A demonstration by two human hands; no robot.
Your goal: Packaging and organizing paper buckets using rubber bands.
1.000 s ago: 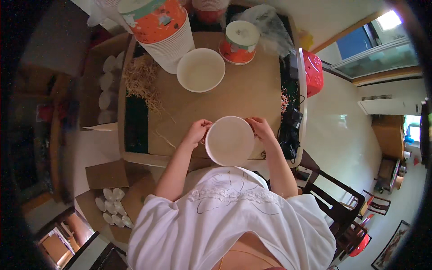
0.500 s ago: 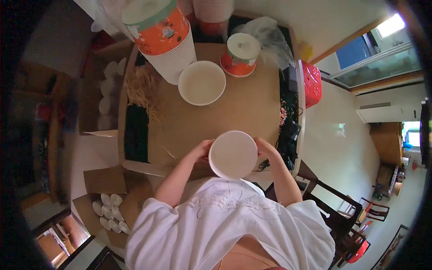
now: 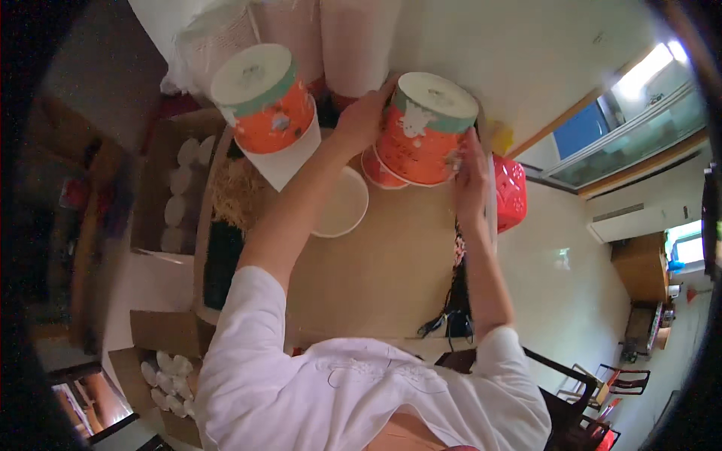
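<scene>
A paper bucket [image 3: 421, 146], orange with a green band and a white base, is bottom-up between my two hands. My left hand [image 3: 362, 120] grips its left side and my right hand [image 3: 471, 177] its right side. Beneath it shows the edge of a second upside-down orange bucket [image 3: 380, 170]; whether the two touch, I cannot tell. To the left, partly behind my left forearm, an open bucket [image 3: 344, 209] shows its white inside. A taller stack of nested upside-down buckets [image 3: 274, 128] stands farther left, its top one orange and green.
Tall wrapped stacks of buckets [image 3: 357, 45] line the back. Shredded straw [image 3: 235, 192] lies on the cardboard-covered table [image 3: 376, 278] at left. A box of white pieces [image 3: 177, 203] flanks the table. Black cables [image 3: 451, 319] and a red basket [image 3: 510, 192] are on the right.
The bucket in my hands has gone from in front of my body, opening upward, to the far right of the table, turned bottom-up over the lone bucket. Both arms have stretched forward.
</scene>
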